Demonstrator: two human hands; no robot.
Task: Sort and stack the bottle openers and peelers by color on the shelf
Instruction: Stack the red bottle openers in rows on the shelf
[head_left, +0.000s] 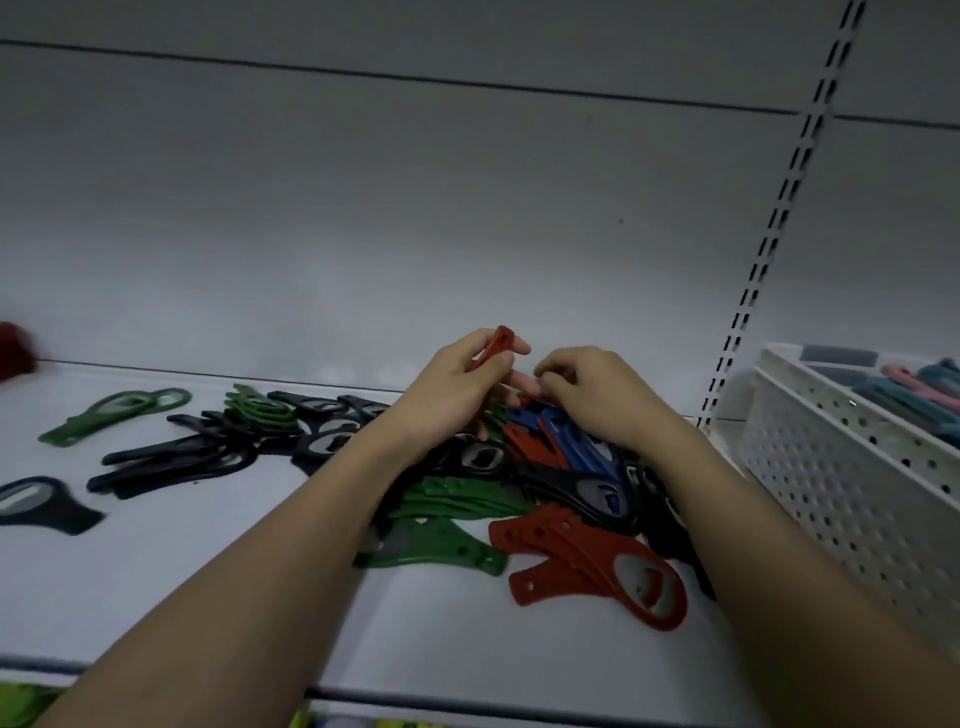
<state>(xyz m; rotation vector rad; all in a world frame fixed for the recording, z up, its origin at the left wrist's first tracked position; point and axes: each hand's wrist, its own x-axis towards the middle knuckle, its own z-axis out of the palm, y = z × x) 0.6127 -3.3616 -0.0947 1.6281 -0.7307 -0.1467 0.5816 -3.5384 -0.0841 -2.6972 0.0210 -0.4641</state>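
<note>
a red opener is pinched upright in the left hand, seemingly for sorting; the right hand, fingers curled, reaches into the mixed pile at centre shelf; its hold cannot be told.

White perforated basket of pastel items at right; blurred red object far left

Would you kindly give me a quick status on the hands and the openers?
Left hand grips red opener, lifted. Right hand curled over mixed pile, grasp unclear. Pile unsorted; white basket close on the right.
</note>
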